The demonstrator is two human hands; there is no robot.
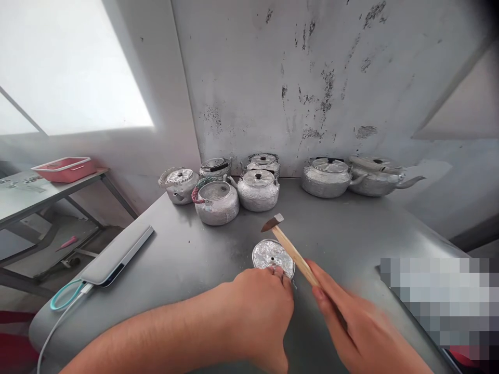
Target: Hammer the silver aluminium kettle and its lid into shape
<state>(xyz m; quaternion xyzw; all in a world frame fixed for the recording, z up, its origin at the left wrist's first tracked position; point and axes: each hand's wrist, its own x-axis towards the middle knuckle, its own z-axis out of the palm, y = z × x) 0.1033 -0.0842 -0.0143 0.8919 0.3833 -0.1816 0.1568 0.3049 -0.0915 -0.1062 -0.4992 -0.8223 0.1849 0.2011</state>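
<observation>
My right hand [343, 311] is wrapped round the wooden handle of a hammer [295, 254]. Its metal head is raised above the far edge of a round, dented silver kettle lid [265, 254] with a small hole in its middle. Whether the head touches the lid I cannot tell. My left hand [265, 306] grips the lid's near edge, its fingers curled and partly hidden behind the back of the hand. Beyond them stands an open kettle [218, 210] with a red and green wrapped handle, beside a lidded kettle [258, 197] with a black knob.
More dented kettles stand along the wall, among them a black-handled kettle [326, 182] and a long-spouted kettle [372, 182]. A power bank [120, 257] with a cable lies on the grey table [175, 265] at left. A pink basket [72, 170] sits on another table.
</observation>
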